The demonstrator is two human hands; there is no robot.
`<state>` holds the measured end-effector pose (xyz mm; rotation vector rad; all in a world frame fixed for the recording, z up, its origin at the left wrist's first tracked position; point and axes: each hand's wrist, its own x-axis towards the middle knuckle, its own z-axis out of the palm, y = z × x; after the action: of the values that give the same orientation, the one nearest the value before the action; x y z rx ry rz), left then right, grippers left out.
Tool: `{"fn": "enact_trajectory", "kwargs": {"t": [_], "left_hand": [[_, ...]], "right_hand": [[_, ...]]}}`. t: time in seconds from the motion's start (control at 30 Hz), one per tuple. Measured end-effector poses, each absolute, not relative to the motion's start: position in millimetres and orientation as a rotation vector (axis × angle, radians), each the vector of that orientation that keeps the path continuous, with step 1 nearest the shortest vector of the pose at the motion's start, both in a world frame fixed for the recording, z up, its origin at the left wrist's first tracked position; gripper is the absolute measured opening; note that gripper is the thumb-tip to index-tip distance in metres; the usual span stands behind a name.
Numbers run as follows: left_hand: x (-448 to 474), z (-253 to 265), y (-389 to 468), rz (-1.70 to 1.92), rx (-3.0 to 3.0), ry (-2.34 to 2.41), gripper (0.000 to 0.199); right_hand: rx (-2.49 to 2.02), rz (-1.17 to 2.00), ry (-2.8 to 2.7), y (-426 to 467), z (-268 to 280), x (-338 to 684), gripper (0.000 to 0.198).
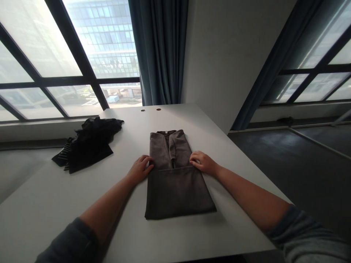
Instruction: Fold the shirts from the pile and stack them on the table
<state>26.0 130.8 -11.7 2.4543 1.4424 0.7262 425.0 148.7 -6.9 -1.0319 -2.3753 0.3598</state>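
Fingers (145, 160) of our left hand (139, 170) lie flat and loose against the left edge of the grey folded garment (175, 175), holding nothing, just pressing where the fold line runs across the cloth. Our right hand (203, 162) mirrors it on the right edge, its fingers curled lightly onto the fabric at the same fold line; we cannot tell whether they pinch the cloth or only rest on it.

We see the garment lying in the middle of the white surface (241, 226), a long narrow shape running from near to far. Its near half is folded up over itself, forming a smooth darker panel, and the far half shows a collar or waistband at the far end.

Off to the left, well apart from our hands, sits a heap of black clothing (87, 144) with a striped piece at its left edge. Two small round holes (150, 109) mark the far end of the surface, near a blue curtain (159, 51) and large windows (68, 54).
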Motion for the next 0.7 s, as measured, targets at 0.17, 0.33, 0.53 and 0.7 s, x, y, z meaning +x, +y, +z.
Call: {"fn": "enact_trajectory", "kwargs": {"t": [0.17,0.33,0.53,0.7], "left_hand": [[40.4,-23.5,208.5,0.744,2.199,2.027,0.046],[50.1,-25.1,273.1,0.741,2.090,2.055,0.049],[54.7,-28.8,325.6,0.825,2.029,1.981,0.050],[56.2,-29.8,339.5,0.876,2.031,1.924,0.046]], "right_hand": [[-1.534,0.109,-2.034,234.9,-30.3,416.9,0.032],[-1.815,0.060,-1.949,298.9,-38.8,405.4,0.043],[-1.861,0.093,-1.971,337.7,-38.2,391.6,0.043],[-1.638,0.341,-1.928,348.1,-34.4,393.5,0.034]]}}
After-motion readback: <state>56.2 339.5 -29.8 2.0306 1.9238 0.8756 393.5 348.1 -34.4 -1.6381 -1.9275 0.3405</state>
